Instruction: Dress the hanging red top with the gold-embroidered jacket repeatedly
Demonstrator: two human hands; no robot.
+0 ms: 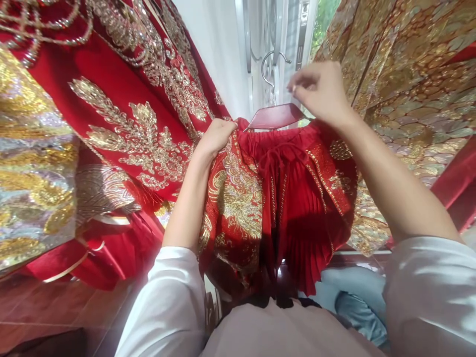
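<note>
A red pleated skirt (pixel 297 213) with gold embroidered panels and a tied cord hangs in front of me on a dark red hanger (pixel 275 118). My left hand (pixel 220 135) is closed on the left end of its gathered waistband. Above the hanger's right end is my right hand (pixel 322 94), its fingers curled in towards the thumb. Nothing shows in those fingers, which are apart from the metal hook (pixel 265 67) to their left. The hanger's left end is partly covered by the cloth near my left hand.
A red garment with gold embroidery and beads (pixel 122 119) hangs at the left, beside a gold sequined one (pixel 37 163). A gold patterned garment (pixel 409 89) hangs at the right. Behind the hanger stand white metal bars (pixel 243 44). Reddish floor tiles (pixel 70 307) show lower left.
</note>
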